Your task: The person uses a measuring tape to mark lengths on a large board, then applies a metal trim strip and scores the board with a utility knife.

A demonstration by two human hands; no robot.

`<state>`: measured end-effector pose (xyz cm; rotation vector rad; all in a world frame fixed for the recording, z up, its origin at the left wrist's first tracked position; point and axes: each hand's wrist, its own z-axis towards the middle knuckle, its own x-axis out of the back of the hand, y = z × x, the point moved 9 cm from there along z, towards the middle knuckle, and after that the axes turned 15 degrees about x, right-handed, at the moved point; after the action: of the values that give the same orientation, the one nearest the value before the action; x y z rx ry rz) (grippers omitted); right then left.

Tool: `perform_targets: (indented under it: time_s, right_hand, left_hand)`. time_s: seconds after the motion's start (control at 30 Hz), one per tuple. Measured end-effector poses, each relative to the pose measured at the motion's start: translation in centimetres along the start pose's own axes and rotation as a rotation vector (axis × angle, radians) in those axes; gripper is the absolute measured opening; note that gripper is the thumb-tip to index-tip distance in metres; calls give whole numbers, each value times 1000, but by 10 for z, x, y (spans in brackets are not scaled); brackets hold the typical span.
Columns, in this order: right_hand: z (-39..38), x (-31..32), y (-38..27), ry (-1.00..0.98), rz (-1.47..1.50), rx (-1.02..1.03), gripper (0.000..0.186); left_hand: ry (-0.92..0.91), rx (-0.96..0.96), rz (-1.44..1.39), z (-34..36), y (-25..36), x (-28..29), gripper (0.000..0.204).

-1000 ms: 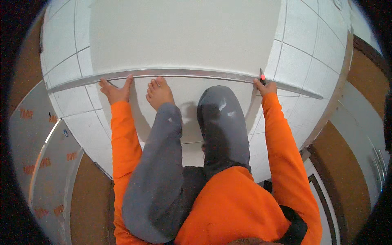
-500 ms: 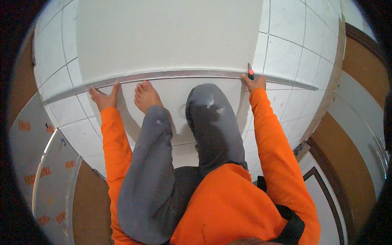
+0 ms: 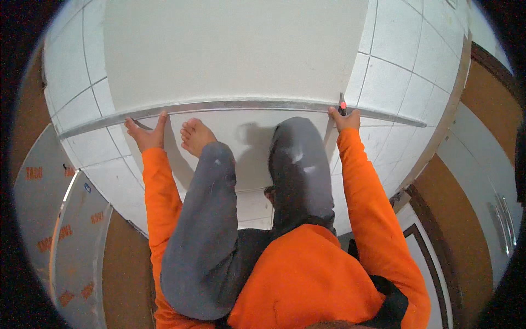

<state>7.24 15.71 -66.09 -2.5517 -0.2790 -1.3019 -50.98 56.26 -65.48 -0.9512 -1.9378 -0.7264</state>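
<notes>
A long metal straightedge lies crosswise over a large pale board on the floor. At the bar's left part, my left hand has thumb and fingers spread, with the fingertips against the near edge. Toward the right, my right hand rests at the same edge, beside the board's right side. A utility knife with a red and black body is held in it, blade pointing away from me across the bar. How the fingers wrap the knife is partly hidden.
White floor tiles border the board. My bare left foot and my right knee are on the near part of the board. Grey printed sheets stand at the left; brown and grey panels stand at the right.
The view has shifted slightly. My right knee has moved a little to the right. Both hands keep their places at the straightedge, and the knife now points more straight ahead.
</notes>
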Motion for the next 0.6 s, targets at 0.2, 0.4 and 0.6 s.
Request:
perform_targets:
  time_s: [0.2, 0.4, 0.6]
  right_hand:
    - [0, 2, -11, -55, 10, 2, 133]
    - [9, -6, 16, 21, -6, 25, 137]
    - [26, -10, 29, -87, -71, 1, 141]
  left_hand:
    - [-4, -19, 30, 4, -7, -4, 136]
    - [-11, -39, -3, -1, -1, -7, 136]
    - [-12, -55, -20, 1, -4, -8, 135]
